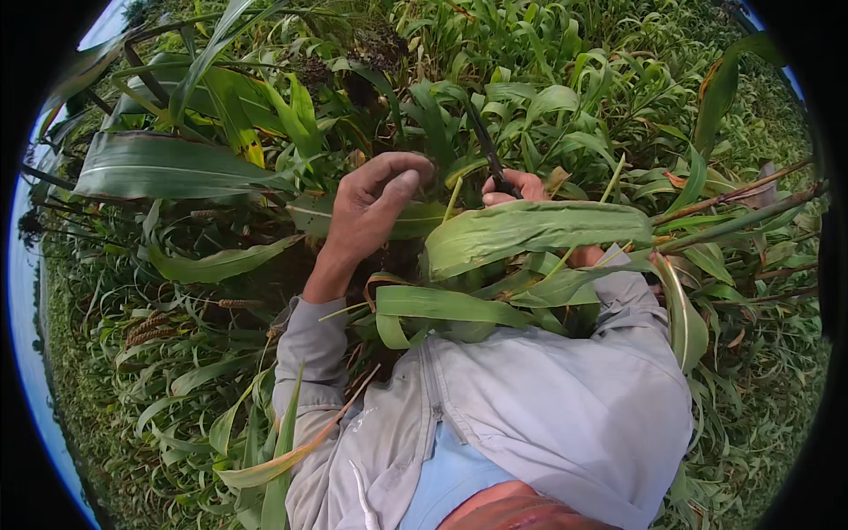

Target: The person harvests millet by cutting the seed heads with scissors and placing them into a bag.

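My left hand point(374, 199) is raised in front of my chest, its fingers curled over and the thumb lying near them. The fingertips are turned away, so whether they hold anything is hidden. My right hand point(523, 185) is closed around a dark, narrow bladed tool point(485, 142), perhaps a knife or sickle, which points up and to the left. A broad green leaf point(540, 235) crosses in front of my right wrist and hides part of it. Below that, another long leaf point(450, 305) bends across my chest. Behind the left hand lies a further leaf point(417, 222).
Thick stalks point(748, 215) slant in from the right beside my right arm. Large leaves point(172, 165) and dark seed heads point(377, 50), like sorghum, hang at upper left. Brown millet-like spikes point(149, 328) stand at left. Dense leafy crop point(583, 86) surrounds me.
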The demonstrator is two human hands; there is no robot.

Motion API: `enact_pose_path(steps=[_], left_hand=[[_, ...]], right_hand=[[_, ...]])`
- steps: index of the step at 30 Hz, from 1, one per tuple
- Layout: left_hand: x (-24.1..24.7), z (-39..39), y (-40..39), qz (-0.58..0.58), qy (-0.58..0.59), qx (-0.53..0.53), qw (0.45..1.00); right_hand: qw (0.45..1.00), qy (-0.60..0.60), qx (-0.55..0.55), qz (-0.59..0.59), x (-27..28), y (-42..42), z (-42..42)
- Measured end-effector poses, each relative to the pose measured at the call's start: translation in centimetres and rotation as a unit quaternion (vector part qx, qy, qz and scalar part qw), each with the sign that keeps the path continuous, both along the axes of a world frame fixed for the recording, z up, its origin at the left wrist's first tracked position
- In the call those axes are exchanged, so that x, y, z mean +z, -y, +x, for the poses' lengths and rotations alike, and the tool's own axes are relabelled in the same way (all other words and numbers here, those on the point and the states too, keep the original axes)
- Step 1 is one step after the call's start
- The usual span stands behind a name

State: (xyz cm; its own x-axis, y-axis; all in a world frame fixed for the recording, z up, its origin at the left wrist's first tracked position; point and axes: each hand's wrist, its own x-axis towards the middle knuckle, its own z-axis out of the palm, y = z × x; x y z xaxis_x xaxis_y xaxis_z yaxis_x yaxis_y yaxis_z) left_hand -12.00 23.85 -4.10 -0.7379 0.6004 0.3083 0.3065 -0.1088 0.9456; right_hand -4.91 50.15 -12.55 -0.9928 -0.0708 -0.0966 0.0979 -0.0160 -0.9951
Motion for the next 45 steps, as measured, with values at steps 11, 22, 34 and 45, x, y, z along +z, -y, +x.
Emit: enact_pose_path(steps=[11, 22, 34, 45], left_hand=[[0.6, 1.7, -13.0, -0.091, -0.023, -0.318, 0.944], [-5.8, -9.5, -31.0, -0.323, -0.304, -0.105, 0.890], [-2.2, -13.2, -20.9, 0.059, 0.359, -0.305, 0.880], [3.5, -11.5, -15.0, -0.172, -0.048, -0.152, 0.972]], right_hand=[[0.870, -0.020, -0.460, -0.178, -6.4, -5.0, 12.6], [0.873, -0.015, -0.477, -0.101, -5.6, -4.0, 14.3], [0.965, 0.008, -0.248, -0.079, -1.2, -4.1, 9.8], [0.879, -0.011, -0.201, 0.432, 2.4, -1.8, 1.0]])
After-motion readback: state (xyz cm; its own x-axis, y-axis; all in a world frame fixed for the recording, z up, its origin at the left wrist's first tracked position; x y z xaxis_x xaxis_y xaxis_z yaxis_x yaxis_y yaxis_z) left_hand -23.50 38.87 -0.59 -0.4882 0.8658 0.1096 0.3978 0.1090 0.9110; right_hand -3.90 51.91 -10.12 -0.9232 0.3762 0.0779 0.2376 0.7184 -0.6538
